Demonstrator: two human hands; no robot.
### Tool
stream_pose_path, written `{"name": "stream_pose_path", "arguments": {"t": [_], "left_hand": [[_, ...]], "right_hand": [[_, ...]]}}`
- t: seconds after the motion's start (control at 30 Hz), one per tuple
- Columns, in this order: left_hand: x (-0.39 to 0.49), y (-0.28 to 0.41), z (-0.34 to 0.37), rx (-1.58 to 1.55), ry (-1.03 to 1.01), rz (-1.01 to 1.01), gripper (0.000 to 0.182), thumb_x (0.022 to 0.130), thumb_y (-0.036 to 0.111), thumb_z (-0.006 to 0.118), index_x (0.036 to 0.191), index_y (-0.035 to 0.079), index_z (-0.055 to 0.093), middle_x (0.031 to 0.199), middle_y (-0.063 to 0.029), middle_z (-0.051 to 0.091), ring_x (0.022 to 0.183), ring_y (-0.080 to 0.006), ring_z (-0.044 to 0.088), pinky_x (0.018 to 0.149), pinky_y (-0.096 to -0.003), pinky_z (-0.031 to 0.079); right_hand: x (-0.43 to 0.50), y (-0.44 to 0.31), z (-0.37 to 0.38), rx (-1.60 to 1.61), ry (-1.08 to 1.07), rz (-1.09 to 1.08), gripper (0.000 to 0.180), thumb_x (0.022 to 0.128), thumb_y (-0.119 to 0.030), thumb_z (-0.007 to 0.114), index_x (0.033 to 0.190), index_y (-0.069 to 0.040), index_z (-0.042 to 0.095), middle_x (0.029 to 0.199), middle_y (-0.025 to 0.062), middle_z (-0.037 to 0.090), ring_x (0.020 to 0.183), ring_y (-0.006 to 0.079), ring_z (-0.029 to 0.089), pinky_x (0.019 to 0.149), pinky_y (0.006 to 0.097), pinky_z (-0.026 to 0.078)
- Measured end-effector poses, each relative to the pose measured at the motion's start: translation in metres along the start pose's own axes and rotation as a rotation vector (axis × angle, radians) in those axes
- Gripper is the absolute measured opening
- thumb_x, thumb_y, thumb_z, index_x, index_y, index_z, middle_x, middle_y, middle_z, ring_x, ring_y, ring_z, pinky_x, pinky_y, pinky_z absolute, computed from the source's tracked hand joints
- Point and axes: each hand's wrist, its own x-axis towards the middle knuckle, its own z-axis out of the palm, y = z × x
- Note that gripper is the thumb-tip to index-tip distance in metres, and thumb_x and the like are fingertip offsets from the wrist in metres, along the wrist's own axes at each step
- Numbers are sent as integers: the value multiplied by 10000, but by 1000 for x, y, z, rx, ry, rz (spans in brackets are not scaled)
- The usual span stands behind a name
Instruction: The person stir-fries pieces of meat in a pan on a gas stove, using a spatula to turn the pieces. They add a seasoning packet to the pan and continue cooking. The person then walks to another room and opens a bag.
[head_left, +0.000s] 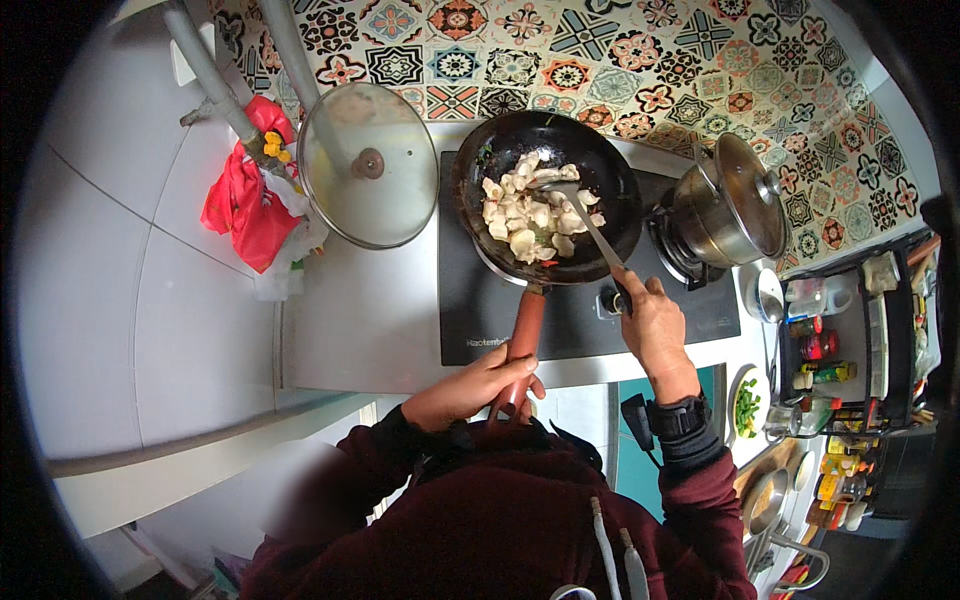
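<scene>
A dark wok (615, 165) sits tilted over the left burner of a black gas hob (480, 315). Pale sliced pieces of food (517, 214), with bits of red and green among them, lie inside it. My left hand (476, 386) is closed around the wok's reddish-brown handle (527, 322). My right hand (654, 326) grips the dark handle of a metal spatula (592, 225), whose blade rests among the food pieces.
A glass lid (367, 202) leans at the left by a pipe and a red plastic bag (251, 214). On the right burner stands a lidded steel pot (705, 217). A plate of chopped green vegetables (748, 405), a white bowl (766, 296) and a rack of condiments (825, 352) are further right.
</scene>
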Motion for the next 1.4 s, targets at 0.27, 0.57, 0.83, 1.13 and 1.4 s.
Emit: {"name": "stream_pose_path", "arguments": {"t": [0.27, 0.57, 0.83, 1.13, 1.4], "left_hand": [[4, -7, -4, -37, -26, 27, 368, 1029, 373, 473, 1189, 46, 424, 1005, -99, 627, 746, -160, 646, 564, -276, 516], [5, -9, -6, -40, -22, 9, 360, 1031, 357, 467, 1198, 42, 417, 1024, -110, 621, 748, -168, 644, 641, -294, 537], [4, -7, -3, -43, -23, 37, 384, 1025, 378, 475, 1188, 35, 421, 1014, -102, 627, 752, -161, 648, 599, -282, 534], [6, -12, -6, -33, -35, 36, 391, 1023, 389, 479, 1190, 42, 414, 1007, -106, 626, 722, -159, 653, 565, -269, 528], [7, -10, -7, -61, -38, 11, 390, 1021, 378, 486, 1205, 44, 405, 1016, -108, 627, 722, -172, 660, 544, -286, 531]], "right_hand": [[-10, 1, 11, -29, -72, 91, 618, 776, 18, 583, 1320, -273, 535, 967, 173, 619, 796, 405, 664, 668, 485, 557], [-10, 15, -19, 144, 155, 90, 596, 760, 46, 635, 1274, -250, 588, 862, 149, 610, 799, 348, 656, 704, 440, 550], [-5, 1, 1, -2, -37, 191, 560, 769, 43, 627, 1246, -251, 613, 969, 148, 659, 866, 382, 656, 739, 452, 544], [14, 4, -13, 151, 127, 59, 551, 775, 52, 619, 1261, -208, 605, 999, 162, 661, 870, 384, 655, 761, 429, 549], [20, -3, 25, -60, -134, 102, 563, 790, -16, 603, 1295, -261, 558, 911, 196, 639, 742, 392, 665, 651, 480, 544]]}}
